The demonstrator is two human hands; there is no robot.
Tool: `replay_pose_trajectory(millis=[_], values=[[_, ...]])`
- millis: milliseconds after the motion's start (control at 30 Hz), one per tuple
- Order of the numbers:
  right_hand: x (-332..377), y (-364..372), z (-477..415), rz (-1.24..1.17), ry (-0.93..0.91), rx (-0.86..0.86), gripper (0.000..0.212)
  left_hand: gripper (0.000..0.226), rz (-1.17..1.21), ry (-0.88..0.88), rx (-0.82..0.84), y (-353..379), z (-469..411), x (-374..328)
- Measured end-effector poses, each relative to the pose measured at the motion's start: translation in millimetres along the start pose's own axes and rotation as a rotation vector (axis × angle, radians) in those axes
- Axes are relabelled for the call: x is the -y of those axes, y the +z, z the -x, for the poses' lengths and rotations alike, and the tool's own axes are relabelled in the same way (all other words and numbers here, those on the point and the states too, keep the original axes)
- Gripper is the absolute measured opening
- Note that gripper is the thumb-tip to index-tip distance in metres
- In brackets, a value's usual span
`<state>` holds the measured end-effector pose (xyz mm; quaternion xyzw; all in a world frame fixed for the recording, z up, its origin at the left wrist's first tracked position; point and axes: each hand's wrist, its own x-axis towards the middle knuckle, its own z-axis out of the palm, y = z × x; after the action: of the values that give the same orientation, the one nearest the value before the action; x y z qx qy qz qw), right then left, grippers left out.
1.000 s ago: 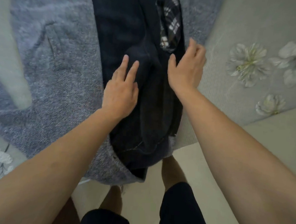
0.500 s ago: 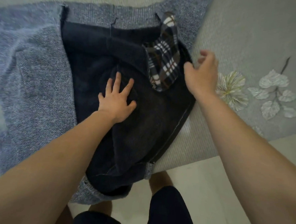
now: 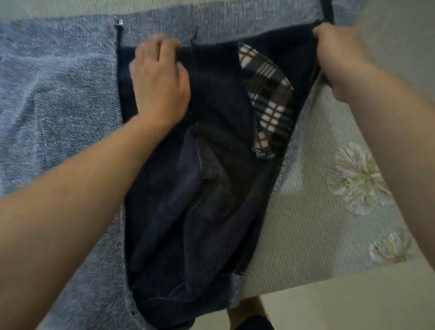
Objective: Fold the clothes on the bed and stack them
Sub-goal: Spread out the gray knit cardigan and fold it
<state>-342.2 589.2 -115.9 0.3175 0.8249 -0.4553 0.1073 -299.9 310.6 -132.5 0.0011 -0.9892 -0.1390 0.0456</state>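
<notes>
Both hands are sitting farther up the garment than half a second ago. Left hand (image 3: 159,83), earlier flat with fingers spread, is now curling its fingers into the dark lining (image 3: 189,201) near the top edge. Right hand (image 3: 339,51) is pinching the zipper edge (image 3: 283,165), closed on it, blurred. Grey-blue jacket (image 3: 50,110) is lying opened on the bed (image 3: 314,220), plaid patch (image 3: 268,96) showing between the hands, hem hanging over the bed's near edge.
</notes>
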Motion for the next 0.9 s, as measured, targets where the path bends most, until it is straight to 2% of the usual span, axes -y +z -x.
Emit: replay_pose_trajectory(millis=[67, 133, 200, 333, 467, 533, 600, 633, 667, 700, 733, 767, 800, 833, 900], values=[[-7, 8, -1, 0.125, -0.051, 0.058, 0.030, 0.054, -0.081, -0.040, 0.298, 21, -37, 16], [-16, 15, 2, 0.198, -0.072, 0.120, 0.038, 0.075, -0.177, -0.043, 0.520, 45, -55, 30], [-27, 18, 8, 0.257, -0.064, 0.151, 0.048, 0.089, -0.206, -0.008, 0.538, 64, -63, 36], [-43, 8, 17, 0.285, -0.112, 0.098, 0.032, 0.095, -0.198, -0.002, 0.401, 83, -83, 35], [-23, 1, 40, 0.104, -0.100, 0.002, 0.021, 0.096, -0.197, -0.011, 0.493, 69, -88, 28], [10, 6, 62, -0.049, -0.119, -0.016, 0.025, 0.079, -0.030, 0.002, 0.605, 48, -102, 32], [46, 30, 77, -0.159, -0.193, -0.011, 0.027, 0.045, 0.488, -0.135, 0.659, 16, -117, 47], [65, 51, 84, -0.170, -0.257, 0.002, 0.024, 0.022, 0.714, -0.260, 0.594, 0, -120, 60], [81, 76, 93, -0.174, -0.312, 0.069, 0.017, 0.012, 0.822, -0.373, 0.480, -15, -121, 75], [94, 104, 100, -0.182, -0.326, 0.196, 0.010, 0.016, 0.854, -0.457, 0.396, -30, -116, 92], [105, 130, 110, -0.198, -0.275, 0.375, 0.023, 0.022, 0.926, -0.580, 0.331, -41, -108, 107], [112, 152, 120, -0.176, -0.193, 0.542, 0.046, 0.031, 1.021, -0.704, 0.283, -47, -97, 121], [113, 169, 128, -0.075, -0.156, 0.640, 0.062, 0.043, 1.097, -0.794, 0.267, -49, -85, 135], [108, 181, 134, 0.052, -0.187, 0.645, 0.065, 0.051, 1.137, -0.854, 0.284, -49, -69, 147], [82, 184, 153, 0.164, -0.412, 0.449, 0.056, 0.052, 1.164, -0.917, 0.336, -44, -43, 160]])
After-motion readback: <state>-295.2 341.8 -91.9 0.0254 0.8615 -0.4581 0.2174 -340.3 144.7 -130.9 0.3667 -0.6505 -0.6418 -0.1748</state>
